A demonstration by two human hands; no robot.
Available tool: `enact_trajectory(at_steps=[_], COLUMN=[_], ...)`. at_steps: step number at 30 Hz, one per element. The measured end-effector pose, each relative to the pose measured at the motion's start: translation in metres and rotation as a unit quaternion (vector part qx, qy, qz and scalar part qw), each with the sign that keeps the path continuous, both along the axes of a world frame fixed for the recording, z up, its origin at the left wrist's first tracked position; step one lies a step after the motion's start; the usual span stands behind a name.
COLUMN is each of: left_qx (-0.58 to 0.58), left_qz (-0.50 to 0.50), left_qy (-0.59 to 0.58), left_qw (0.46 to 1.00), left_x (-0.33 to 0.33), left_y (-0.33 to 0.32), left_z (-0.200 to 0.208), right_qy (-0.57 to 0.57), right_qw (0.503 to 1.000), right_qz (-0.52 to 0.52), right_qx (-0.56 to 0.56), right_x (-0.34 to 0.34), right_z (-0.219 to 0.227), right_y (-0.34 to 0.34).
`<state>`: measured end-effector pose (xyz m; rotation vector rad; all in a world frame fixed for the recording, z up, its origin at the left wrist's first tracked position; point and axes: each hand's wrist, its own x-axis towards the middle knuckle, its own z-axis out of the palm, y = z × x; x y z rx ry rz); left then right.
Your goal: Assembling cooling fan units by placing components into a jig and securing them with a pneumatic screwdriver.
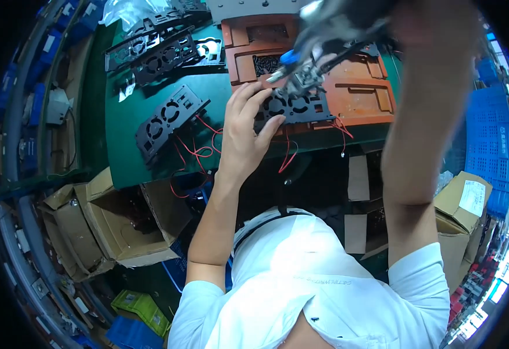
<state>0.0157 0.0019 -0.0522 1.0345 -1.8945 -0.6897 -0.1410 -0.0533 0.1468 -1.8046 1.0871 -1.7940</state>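
Observation:
My left hand (247, 119) grips the left end of a black fan bracket (301, 107), thumb at the near edge and fingers across the top. The bracket lies at the front of an orange fixture (359, 96), with thin red wires (287, 157) hanging from it. Above it, my right hand (420, 26) is blurred and raised at the top of the view, its fingers not distinct. It appears closed around a dark, metal-nosed power screwdriver (309, 75), which covers part of the bracket.
Another fan bracket (170, 119) with red wires lies to the left on the green table (208, 93). Several black brackets (164, 58) are piled behind it. An open cardboard box (129, 232) stands below at left; blue crates (490, 139) are stacked at right.

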Motion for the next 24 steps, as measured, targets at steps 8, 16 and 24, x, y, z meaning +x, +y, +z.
enact_trajectory(at_steps=[8, 16, 24], left_qx=[0.013, 0.085, 0.088], left_qz=[0.004, 0.011, 0.000], left_qy=[0.030, 0.044, 0.060], left_qw=[0.999, 0.995, 0.994], left_x=[0.006, 0.008, 0.008], left_y=[0.007, 0.009, 0.010], left_z=[-0.005, -0.005, -0.004], right_qy=[-0.106, -0.196, -0.501], right_qw=[0.994, 0.978, 0.744], right_qz=[-0.019, -0.019, 0.422], right_qx=[0.025, 0.074, 0.136], right_x=[0.014, 0.028, 0.011], right_z=[0.022, 0.016, -0.013], right_y=[0.029, 0.041, 0.019])
